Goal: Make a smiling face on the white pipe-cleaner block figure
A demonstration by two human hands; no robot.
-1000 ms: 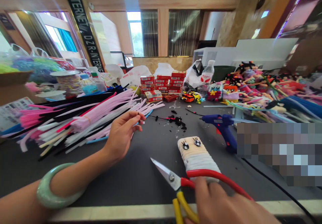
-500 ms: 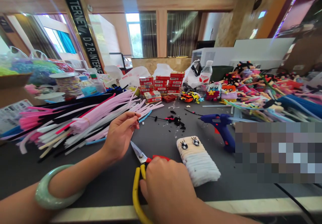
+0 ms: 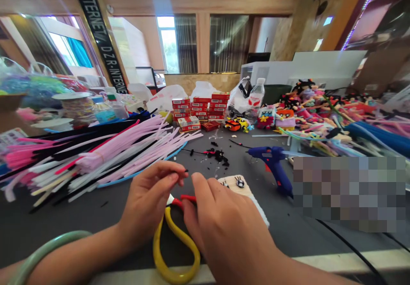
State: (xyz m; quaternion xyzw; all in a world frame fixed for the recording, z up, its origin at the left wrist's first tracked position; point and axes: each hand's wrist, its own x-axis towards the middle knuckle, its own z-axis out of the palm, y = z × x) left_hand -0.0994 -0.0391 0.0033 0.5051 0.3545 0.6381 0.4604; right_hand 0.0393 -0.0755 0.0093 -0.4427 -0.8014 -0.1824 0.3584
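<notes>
The left hand (image 3: 150, 201) pinches a thin black pipe-cleaner scrap (image 3: 181, 173) in a narrow fingertip grip, low over the dark matte tabletop (image 3: 96, 216). The right hand (image 3: 224, 229) closes its grip on scissors (image 3: 174, 242) with glossy looped yellow and red handles, just before a fuzzy cream wrapped figure (image 3: 238, 183) with bead eyes.

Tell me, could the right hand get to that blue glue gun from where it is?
Probably yes. The right hand lies on the scissors, and the glue gun lies off to its right on the dark table. Only bare tabletop and the small wrapped doll show between them.
</notes>
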